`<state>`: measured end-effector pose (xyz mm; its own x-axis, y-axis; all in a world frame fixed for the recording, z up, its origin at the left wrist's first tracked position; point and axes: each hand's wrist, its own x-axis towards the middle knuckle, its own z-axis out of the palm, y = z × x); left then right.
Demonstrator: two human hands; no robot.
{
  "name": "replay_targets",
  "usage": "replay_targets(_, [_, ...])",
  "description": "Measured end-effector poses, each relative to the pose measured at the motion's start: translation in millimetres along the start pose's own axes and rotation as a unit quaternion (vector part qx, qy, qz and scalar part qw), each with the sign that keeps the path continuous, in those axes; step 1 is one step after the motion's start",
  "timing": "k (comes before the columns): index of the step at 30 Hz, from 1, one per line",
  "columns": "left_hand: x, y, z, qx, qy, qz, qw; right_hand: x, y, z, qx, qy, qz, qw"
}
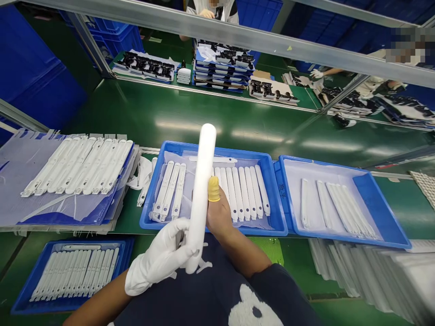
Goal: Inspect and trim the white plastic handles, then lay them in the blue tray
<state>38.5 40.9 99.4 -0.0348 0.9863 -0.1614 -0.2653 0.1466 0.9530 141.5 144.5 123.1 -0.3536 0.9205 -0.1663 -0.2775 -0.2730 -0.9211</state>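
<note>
A long white plastic strip point(204, 172) with rounded ends is held up in front of my chest. My left hand point(163, 253), in a white glove, grips its lower end between thumb and fingers. Around its middle, from the right side, closes my right hand point(219, 210), bare with a yellow finger cot on the thumb; its other fingers are hidden behind the strip. Behind both hands lies a blue tray point(280, 224) with more white strips point(251, 194) in rows, partly covered by the held strip.
To the right is a second blue tray point(390, 217) with several strips. On the left, strips point(84, 165) lie on stacked blue sheets point(20, 199). A lower blue tray point(20, 303) holds more. Beyond a metal rail point(238, 34), people work beside black parts point(146, 65).
</note>
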Motion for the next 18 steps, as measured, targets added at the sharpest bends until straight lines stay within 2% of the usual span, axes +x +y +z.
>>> replay_targets(3, [18,14,2.5,0.027,0.087,0.078,0.993,-8,4,5,-0.036,-0.002,-0.027,0.999])
replay_targets(6, [38,31,5.6,0.049,0.126,0.072,0.988,-12,9,9,-0.076,-0.008,-0.045,0.996])
replay_targets(10, [53,40,10.8,0.026,0.125,0.04,0.991,-12,10,9,-0.105,0.014,-0.05,0.993])
replay_targets(14, [54,37,9.9,-0.039,0.12,0.013,0.992,-14,6,10,-0.097,0.018,0.024,0.995])
replay_targets(18, [53,39,4.4,-0.061,0.07,-0.026,0.995,-13,4,11,-0.083,0.028,0.041,0.995])
